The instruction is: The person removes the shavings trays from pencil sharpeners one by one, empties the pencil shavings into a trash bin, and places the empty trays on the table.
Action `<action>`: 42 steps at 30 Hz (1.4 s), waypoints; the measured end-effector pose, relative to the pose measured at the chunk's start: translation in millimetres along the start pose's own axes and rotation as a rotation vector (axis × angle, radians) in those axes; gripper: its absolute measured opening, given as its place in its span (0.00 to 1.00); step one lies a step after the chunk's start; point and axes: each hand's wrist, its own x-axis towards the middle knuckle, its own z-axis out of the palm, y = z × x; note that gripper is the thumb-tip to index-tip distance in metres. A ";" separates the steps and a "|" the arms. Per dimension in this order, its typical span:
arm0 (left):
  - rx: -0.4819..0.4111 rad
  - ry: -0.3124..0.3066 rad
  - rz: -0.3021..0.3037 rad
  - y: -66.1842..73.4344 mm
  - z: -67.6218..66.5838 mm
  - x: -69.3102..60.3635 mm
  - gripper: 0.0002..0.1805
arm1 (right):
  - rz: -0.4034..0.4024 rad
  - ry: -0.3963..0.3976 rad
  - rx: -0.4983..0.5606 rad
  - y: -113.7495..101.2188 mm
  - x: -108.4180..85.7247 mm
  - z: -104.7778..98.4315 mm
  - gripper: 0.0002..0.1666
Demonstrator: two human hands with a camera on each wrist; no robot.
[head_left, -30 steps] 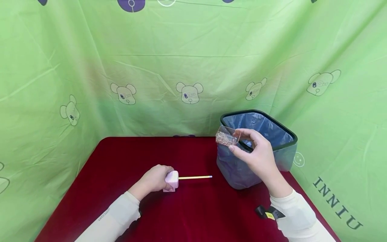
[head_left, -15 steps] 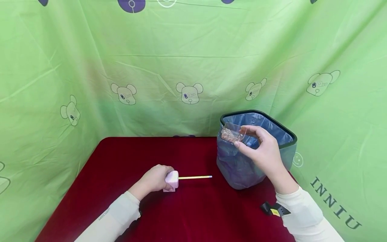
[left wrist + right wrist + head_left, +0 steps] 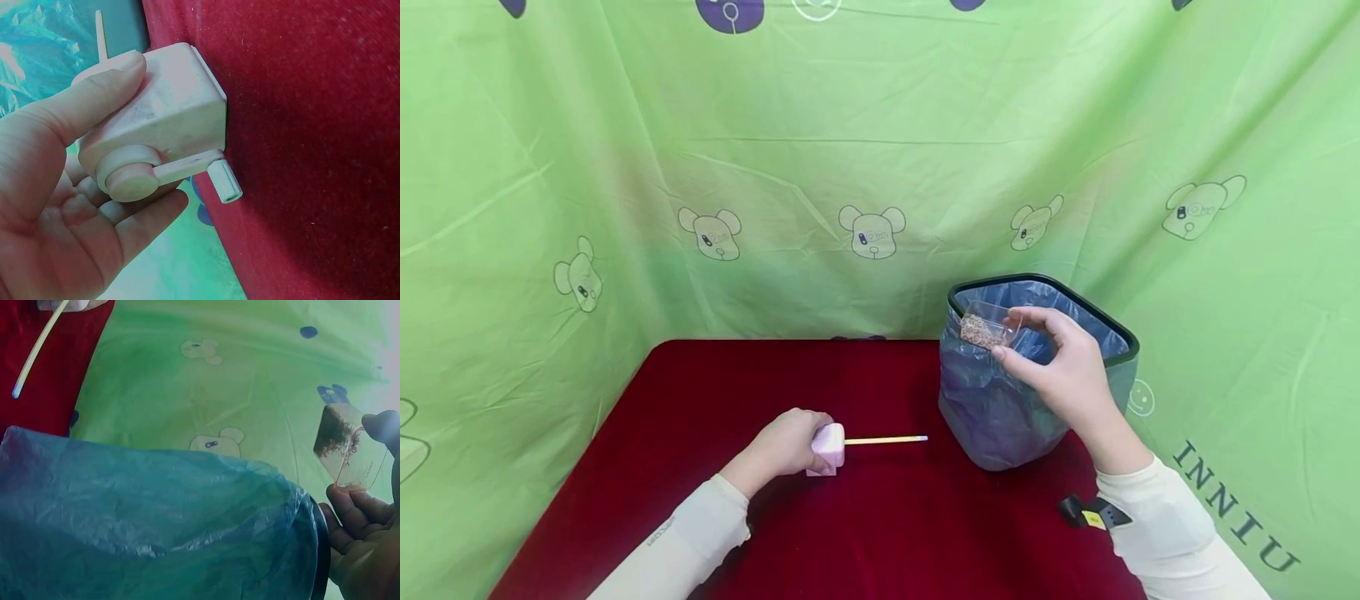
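Note:
The left hand [image 3: 786, 443] grips a pale pink crank sharpener [image 3: 828, 445] on the table; the left wrist view shows its crank handle [image 3: 225, 181] and the thumb on top of the body [image 3: 162, 94]. A yellow pencil [image 3: 887, 440] sticks out of the sharpener's far side, pointing right. Above the near left rim of the bin [image 3: 1000, 417], the right hand [image 3: 1071, 367] pinches a small clear tray [image 3: 988, 323] between thumb and fingers. Brownish shavings [image 3: 337, 432] lie at the tray's far end from that hand.
A dark red cloth [image 3: 760, 375] covers the table. The bin, lined with a bluish plastic bag [image 3: 156, 506], stands at the table's right side with a black rim [image 3: 1093, 310]. Green printed curtains [image 3: 775, 167] hang behind and at both sides.
The right hand has moved rightward and slightly away with the clear tray, bringing it from beside the bin to over its rim. The left hand, sharpener and pencil have stayed in place.

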 end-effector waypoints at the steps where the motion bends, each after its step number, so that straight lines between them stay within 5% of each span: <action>1: 0.002 0.000 -0.001 -0.2 -0.1 0.6 0.34 | -0.002 0.001 -0.005 0.7 1.0 -0.6 0.29; 42: -0.007 -0.001 -0.026 -1.7 4.5 0.8 0.34 | 0.073 0.028 -0.210 28.1 15.8 -27.8 0.31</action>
